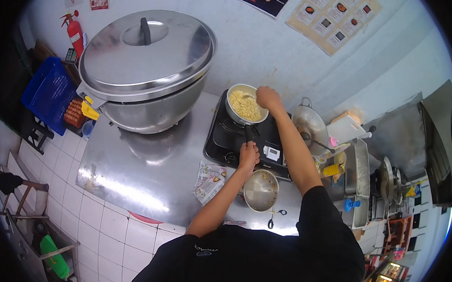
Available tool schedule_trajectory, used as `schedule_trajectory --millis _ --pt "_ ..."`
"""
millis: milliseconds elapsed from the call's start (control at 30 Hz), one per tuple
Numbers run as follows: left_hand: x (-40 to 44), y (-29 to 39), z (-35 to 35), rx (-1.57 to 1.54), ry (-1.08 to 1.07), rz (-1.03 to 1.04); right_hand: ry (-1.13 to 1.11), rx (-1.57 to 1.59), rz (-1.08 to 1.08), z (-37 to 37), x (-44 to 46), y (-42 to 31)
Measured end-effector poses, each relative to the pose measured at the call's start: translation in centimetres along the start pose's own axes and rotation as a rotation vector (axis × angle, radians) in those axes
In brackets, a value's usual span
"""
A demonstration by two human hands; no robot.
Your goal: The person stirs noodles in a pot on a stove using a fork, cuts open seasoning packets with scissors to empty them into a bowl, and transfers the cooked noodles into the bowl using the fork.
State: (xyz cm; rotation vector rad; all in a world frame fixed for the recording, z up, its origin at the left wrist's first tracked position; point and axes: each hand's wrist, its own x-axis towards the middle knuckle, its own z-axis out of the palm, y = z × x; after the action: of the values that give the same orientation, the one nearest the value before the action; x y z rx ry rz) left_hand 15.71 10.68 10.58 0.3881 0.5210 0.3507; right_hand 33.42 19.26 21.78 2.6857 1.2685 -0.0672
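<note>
A small saucepan (228, 108) sits on the black portable gas stove (217, 141). Pale yellow noodles (244, 106) fill much of it. My left hand (249, 156) is wrapped round the saucepan's black handle (251, 133). Above the pan's right rim, my right hand (268, 98) is closed on a thin utensil (249, 96) that reaches into the noodles; its kind is mostly hidden by my fingers. A steel bowl (261, 191) with bits of food stands just below the stove. Torn seasoning packets (209, 181) lie left of it, and scissors (271, 222) lie near its lower right.
A large lidded steel pot (148, 89) stands on the steel table (131, 165) at left. To the right of the stove are a wok (310, 122), a yellow-capped bottle (332, 170) and steel trays (361, 170). Egg trays (74, 113) and a blue crate (45, 93) are at far left.
</note>
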Motion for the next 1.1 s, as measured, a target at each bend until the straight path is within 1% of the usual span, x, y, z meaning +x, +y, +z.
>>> schedule_trajectory --millis 67,133,267,300,367,400,467,567,633,700,733,767,800,833,900,933,967,1000,1033,1100 --pt "0.1 -0.3 0.1 0.009 0.010 0.010 0.048 -0.030 -0.011 1.8 -0.5 0.9" --pt "0.1 0.0 -0.1 -0.005 0.002 -0.009 -0.055 -0.075 -0.037 2.3 -1.0 0.5" --pt "0.2 -0.1 -0.2 0.000 -0.009 0.005 -0.067 0.025 0.022 -1.2 -1.5 1.6" --pt "0.2 -0.2 -0.2 -0.006 -0.013 0.015 -0.067 0.027 0.031 -1.0 -1.8 1.5" --pt "0.3 -0.8 -0.2 -0.003 -0.024 0.011 -0.045 -0.013 -0.008 -0.1 -2.7 1.2" --pt "0.1 -0.7 0.0 -0.013 -0.018 0.007 -0.047 -0.006 0.010 1.2 -3.1 1.6" --pt "0.1 -0.4 0.0 -0.034 -0.033 0.000 -0.073 -0.088 -0.018 3.3 -2.7 1.7" --pt "-0.5 0.1 -0.2 -0.054 -0.027 -0.033 -0.010 -0.065 -0.004 -0.3 -3.7 2.8" --pt "-0.6 0.4 -0.2 -0.049 -0.049 -0.043 -0.025 -0.059 0.016 -2.8 -4.0 3.6" --pt "-1.0 0.4 -0.1 -0.039 -0.068 -0.058 -0.110 -0.058 -0.007 -4.2 -4.2 4.4" --pt "-1.2 0.4 0.1 -0.010 -0.052 -0.032 -0.105 -0.049 0.004 -4.6 -4.4 4.6" --pt "-1.4 0.5 0.1 0.018 -0.034 -0.005 -0.160 -0.073 -0.006 -4.9 -4.6 4.7" --pt "-1.4 0.4 0.0 0.030 -0.036 -0.006 -0.215 -0.098 -0.020 -4.8 -4.5 4.7" --pt "-1.3 0.3 -0.1 0.052 -0.032 -0.012 -0.211 -0.087 -0.017 -4.1 -4.5 4.4" --pt "-1.3 0.1 -0.3 0.084 -0.030 -0.019 -0.139 -0.012 -0.110 -1.6 -4.3 3.7" --pt "-1.3 0.0 -0.4 0.084 -0.047 -0.014 -0.133 -0.004 -0.106 0.4 -3.6 4.0" --pt "-1.3 -0.1 -0.5 0.087 -0.062 -0.010 -0.046 -0.001 -0.062 2.8 -2.8 4.4" --pt "-1.4 -0.3 -0.7 0.102 -0.063 -0.006 0.044 0.003 -0.018 3.3 -2.8 4.1" --pt "-1.3 -0.3 -0.9 0.118 -0.060 -0.015 0.058 0.014 -0.019 3.3 -2.6 4.1" --pt "-0.9 0.4 -1.2 0.136 -0.055 -0.014 0.212 0.219 0.052 3.8 -2.2 4.3"
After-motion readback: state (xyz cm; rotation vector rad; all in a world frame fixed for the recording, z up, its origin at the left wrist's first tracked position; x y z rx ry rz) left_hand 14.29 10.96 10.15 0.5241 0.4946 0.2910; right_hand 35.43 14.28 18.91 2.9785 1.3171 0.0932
